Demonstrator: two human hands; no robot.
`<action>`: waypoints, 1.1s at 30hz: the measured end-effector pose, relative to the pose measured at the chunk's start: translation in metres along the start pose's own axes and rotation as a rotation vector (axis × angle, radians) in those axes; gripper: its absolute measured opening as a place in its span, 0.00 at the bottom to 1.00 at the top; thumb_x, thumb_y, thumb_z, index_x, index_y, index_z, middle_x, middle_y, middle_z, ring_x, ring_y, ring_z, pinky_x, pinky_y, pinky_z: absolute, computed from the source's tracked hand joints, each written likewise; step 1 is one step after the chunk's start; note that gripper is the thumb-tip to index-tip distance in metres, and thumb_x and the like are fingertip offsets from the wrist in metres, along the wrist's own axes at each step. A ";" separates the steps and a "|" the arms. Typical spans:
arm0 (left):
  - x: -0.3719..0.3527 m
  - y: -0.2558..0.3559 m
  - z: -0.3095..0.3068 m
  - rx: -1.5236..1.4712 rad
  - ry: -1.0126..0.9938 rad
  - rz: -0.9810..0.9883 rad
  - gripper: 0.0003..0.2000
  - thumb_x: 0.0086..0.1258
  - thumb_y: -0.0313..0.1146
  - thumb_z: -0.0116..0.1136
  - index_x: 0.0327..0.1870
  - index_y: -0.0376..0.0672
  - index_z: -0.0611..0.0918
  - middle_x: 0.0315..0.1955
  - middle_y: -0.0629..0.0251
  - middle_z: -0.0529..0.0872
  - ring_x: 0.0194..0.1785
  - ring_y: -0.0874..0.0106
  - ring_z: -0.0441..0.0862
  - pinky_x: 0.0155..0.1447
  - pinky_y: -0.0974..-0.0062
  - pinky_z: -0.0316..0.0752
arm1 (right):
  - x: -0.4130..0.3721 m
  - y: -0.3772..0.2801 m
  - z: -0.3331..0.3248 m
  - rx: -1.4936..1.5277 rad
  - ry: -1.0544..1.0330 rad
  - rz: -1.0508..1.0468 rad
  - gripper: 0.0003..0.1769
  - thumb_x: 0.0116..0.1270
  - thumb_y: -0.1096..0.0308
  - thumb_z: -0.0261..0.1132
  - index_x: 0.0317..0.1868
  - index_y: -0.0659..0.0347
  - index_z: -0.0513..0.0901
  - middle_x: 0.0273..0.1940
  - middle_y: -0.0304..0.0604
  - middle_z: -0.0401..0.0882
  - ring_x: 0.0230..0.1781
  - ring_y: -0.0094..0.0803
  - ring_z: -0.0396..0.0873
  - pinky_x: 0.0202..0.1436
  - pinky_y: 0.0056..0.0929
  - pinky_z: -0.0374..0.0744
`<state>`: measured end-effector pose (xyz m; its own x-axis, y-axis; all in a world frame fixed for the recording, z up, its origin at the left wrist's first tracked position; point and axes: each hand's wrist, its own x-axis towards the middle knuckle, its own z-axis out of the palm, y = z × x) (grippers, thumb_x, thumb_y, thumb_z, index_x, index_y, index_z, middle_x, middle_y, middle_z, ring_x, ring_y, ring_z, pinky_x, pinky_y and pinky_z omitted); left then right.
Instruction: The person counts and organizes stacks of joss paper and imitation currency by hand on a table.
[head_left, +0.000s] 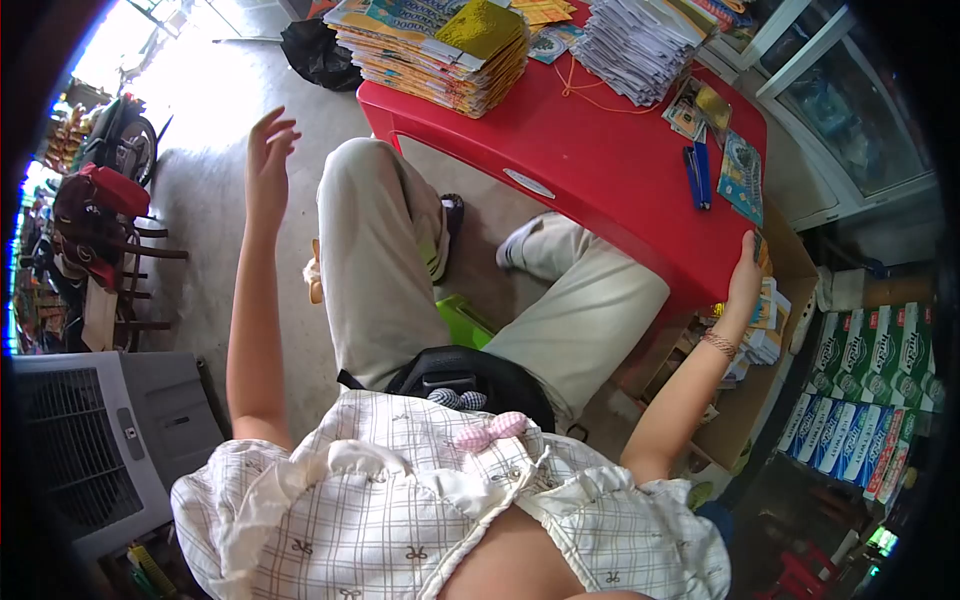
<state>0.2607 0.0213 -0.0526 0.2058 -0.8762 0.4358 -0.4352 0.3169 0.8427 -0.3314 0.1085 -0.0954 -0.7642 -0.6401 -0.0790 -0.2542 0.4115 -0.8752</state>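
Observation:
My left hand (270, 165) is raised over the floor to the left of my knee, fingers loosely bent and apart, holding nothing. Against the right edge of the red plastic table (590, 170) rests my right hand (742, 275), its visible fingers stretched out; the far side of it is hidden. Near that hand lie a blue stapler (697, 177) and a teal printed card (741, 178). A thick stack of orange and white printed packets (430, 60) stands at the table's left end, topped by a gold packet (484, 32). Farther right is a pile of white papers (640, 45).
A cardboard box (735, 425) with paper bundles sits beside the table, near shelved green toothpaste boxes (870, 345). At left are an air cooler (110, 440), a wooden chair with a red-and-dark bag (100, 215) and a motorbike (130, 140). A black plastic bag (318, 55) lies behind.

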 end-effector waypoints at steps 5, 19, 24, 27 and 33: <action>-0.075 -0.001 0.014 0.489 -0.257 0.290 0.21 0.63 0.26 0.56 0.59 0.41 0.73 0.59 0.53 0.74 0.63 0.55 0.70 0.67 0.63 0.63 | -0.006 0.008 0.002 -0.184 0.239 -0.195 0.33 0.69 0.46 0.55 0.58 0.69 0.75 0.54 0.55 0.77 0.55 0.48 0.75 0.58 0.39 0.72; -0.092 -0.026 0.030 0.637 -0.414 -0.103 0.27 0.59 0.32 0.55 0.64 0.50 0.73 0.72 0.53 0.57 0.76 0.51 0.49 0.75 0.50 0.44 | -0.003 0.011 -0.001 -0.309 0.239 -0.264 0.24 0.75 0.53 0.51 0.55 0.67 0.76 0.50 0.55 0.80 0.51 0.46 0.78 0.54 0.35 0.73; -0.073 -0.030 0.057 0.708 -0.400 -0.105 0.25 0.56 0.33 0.52 0.60 0.45 0.75 0.69 0.50 0.62 0.74 0.48 0.53 0.74 0.50 0.46 | -0.022 -0.021 0.003 -0.483 0.145 -0.170 0.20 0.78 0.62 0.46 0.56 0.71 0.73 0.51 0.58 0.77 0.53 0.48 0.76 0.58 0.34 0.70; -0.064 -0.018 0.073 0.740 -0.453 -0.135 0.25 0.58 0.34 0.50 0.60 0.43 0.75 0.69 0.48 0.62 0.74 0.48 0.54 0.73 0.49 0.47 | -0.017 -0.017 -0.006 -0.729 0.150 -0.247 0.19 0.78 0.63 0.46 0.56 0.71 0.72 0.49 0.59 0.78 0.51 0.49 0.76 0.56 0.33 0.71; -0.035 0.027 0.050 0.718 -0.625 -0.233 0.24 0.59 0.34 0.48 0.59 0.40 0.74 0.68 0.46 0.63 0.73 0.47 0.53 0.73 0.49 0.48 | -0.015 -0.026 -0.001 -0.582 0.144 -0.172 0.13 0.74 0.71 0.49 0.52 0.70 0.73 0.45 0.59 0.77 0.47 0.54 0.76 0.51 0.39 0.73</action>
<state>0.1976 0.0422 -0.0606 -0.0569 -0.9889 -0.1374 -0.9151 -0.0034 0.4033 -0.3135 0.1080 -0.0711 -0.7456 -0.6514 0.1406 -0.6311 0.6224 -0.4630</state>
